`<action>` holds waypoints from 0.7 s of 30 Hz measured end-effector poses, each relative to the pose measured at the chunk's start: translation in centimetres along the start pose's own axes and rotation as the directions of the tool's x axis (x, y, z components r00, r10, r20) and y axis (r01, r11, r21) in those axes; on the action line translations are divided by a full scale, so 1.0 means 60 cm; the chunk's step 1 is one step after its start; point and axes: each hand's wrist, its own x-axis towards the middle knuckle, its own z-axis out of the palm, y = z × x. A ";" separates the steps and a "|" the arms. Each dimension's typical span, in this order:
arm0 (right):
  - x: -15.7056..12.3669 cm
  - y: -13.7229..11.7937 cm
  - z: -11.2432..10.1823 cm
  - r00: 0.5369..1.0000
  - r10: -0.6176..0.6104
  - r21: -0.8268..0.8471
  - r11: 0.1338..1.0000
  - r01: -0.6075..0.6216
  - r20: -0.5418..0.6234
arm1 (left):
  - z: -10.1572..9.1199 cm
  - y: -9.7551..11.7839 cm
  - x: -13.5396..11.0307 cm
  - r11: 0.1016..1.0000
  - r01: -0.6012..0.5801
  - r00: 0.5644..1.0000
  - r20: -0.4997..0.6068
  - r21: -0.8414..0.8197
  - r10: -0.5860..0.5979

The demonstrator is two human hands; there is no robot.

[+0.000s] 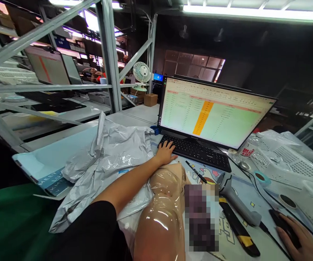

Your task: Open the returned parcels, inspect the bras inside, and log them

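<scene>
My left hand [165, 153] lies on the left end of a black keyboard [200, 153], fingers spread over the keys. At the lower right my right hand [301, 233] is wrapped over a black computer mouse [284, 225]. Under and beside my left forearm lies a glossy, skin-toned, rounded moulded form [159, 221]; its exact kind is unclear. A crumpled grey-white plastic mailing bag [115, 156] spreads out to the left of it. Behind the keyboard stands a monitor [183, 112] showing a spreadsheet with an orange column.
Between the hands lie a grey barcode scanner [238, 203], a black-and-yellow box cutter [238, 228], a pen [196, 172] and a blurred-out patch. A light-blue box [55, 156] sits left. White baskets [289, 159] stand right. A metal rack post [110, 54] rises behind.
</scene>
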 end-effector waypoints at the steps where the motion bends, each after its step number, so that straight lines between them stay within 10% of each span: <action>1: -0.002 -0.006 -0.003 1.000 0.009 -0.007 1.000 -0.009 0.021 | 0.000 0.001 0.000 1.000 0.003 1.000 0.003 0.007 -0.003; 21: -0.010 -0.073 -0.035 0.999 0.040 -0.048 0.998 -0.041 -0.014 | 0.009 -0.002 0.013 0.994 -0.007 1.000 -0.014 0.106 0.008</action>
